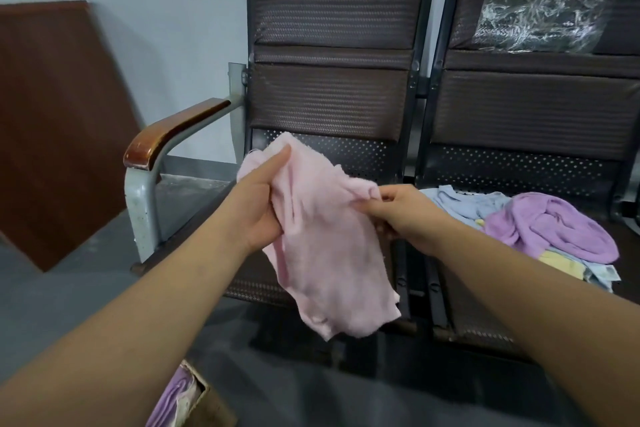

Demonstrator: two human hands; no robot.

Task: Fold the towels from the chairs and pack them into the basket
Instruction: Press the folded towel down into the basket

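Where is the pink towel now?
In the head view's centre, the pink towel hangs before the left chair, held between the left hand and right hand.

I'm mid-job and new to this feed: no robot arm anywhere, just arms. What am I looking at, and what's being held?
There is no machine here. The one picture comes from a camera worn on a person's head, looking forward and down, so the arms are that person's own. The left hand and right hand both grip a pink towel in front of the left chair. On the right chair lies a pile: a purple towel on top, a blue towel and a yellow towel partly under it. At the bottom edge the basket shows partly, with something purple inside.
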